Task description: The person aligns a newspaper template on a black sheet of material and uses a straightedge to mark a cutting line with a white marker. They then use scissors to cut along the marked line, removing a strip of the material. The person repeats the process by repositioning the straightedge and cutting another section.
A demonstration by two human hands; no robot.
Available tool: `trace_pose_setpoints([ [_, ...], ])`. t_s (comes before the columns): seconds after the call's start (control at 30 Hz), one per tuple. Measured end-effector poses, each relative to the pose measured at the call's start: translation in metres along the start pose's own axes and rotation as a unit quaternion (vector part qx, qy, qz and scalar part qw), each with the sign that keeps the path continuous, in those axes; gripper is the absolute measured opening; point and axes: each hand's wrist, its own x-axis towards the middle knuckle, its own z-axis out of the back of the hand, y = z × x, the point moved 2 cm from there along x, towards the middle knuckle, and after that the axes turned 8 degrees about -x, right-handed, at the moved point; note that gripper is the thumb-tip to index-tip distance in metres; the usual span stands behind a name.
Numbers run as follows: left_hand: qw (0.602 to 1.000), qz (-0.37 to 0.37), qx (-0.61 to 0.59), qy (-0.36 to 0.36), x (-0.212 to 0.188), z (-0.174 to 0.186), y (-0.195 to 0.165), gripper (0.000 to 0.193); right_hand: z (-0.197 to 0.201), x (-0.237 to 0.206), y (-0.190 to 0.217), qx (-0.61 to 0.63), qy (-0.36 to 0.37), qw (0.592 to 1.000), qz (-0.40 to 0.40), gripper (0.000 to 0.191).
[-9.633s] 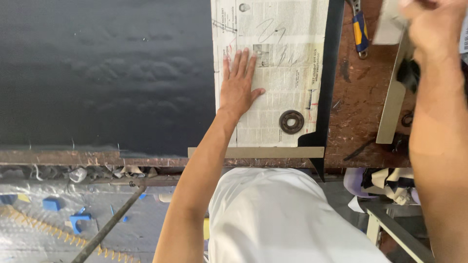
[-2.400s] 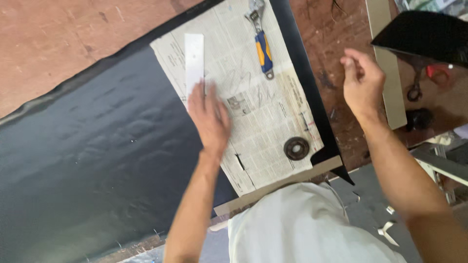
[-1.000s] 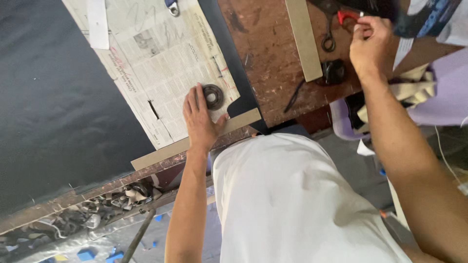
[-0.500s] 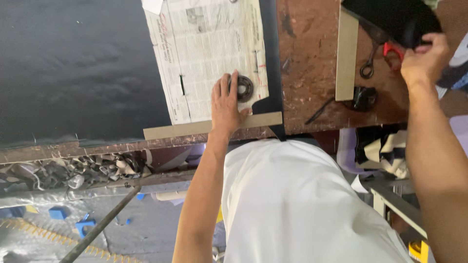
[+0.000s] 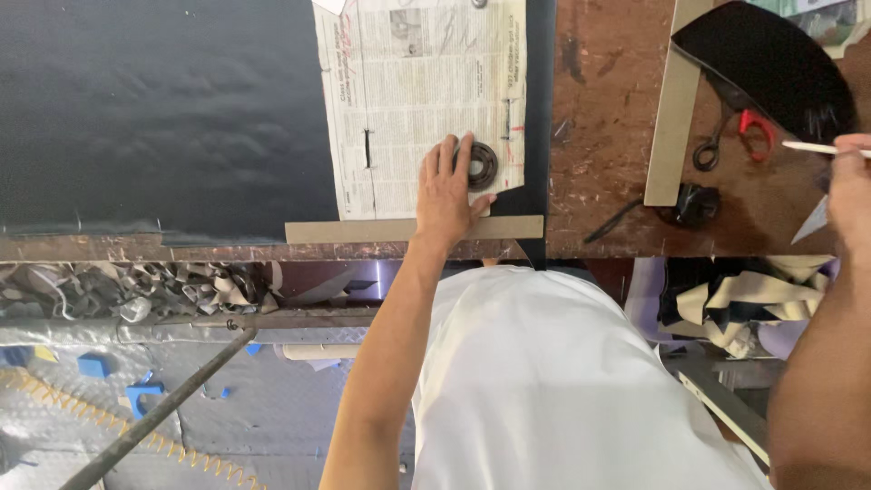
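Pressing left hand [image 5: 446, 191] flat on newspaper [image 5: 399, 109], beside dark ring [image 5: 481, 164].

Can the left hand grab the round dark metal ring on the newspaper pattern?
Probably yes: the left hand already lies flat beside the ring, fingers touching it, with nothing between them.

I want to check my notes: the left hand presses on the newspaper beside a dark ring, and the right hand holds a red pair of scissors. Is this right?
Not quite. In the head view the right hand holds a thin white stick; the red-handled scissors lie on the table. The left hand does press on the newspaper beside the dark ring.
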Motion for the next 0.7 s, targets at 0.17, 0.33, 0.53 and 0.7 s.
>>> trace_pose_setpoints([
  [0.17,0.999,0.003,0.038,0.024,0.007,0.004,-0.006,0.098,-0.024,-0.035,0.129,0.176,0.052,0.977,0.111,0.011],
  [0.33,0.990,0.065,0.037,0.123,0.025,-0.004,-0.003,0.090,-0.103,-0.063,0.238,0.208,0.133,0.958,0.147,0.012],
  [0.53,0.988,-0.095,0.092,0.075,0.053,-0.009,-0.002,0.088,-0.147,-0.083,0.273,0.148,0.094,0.965,0.196,0.014],
  [0.7,0.982,-0.100,0.093,0.134,0.058,-0.011,0.002,0.094,-0.177,-0.081,0.262,0.213,0.118,0.961,0.130,0.010],
])
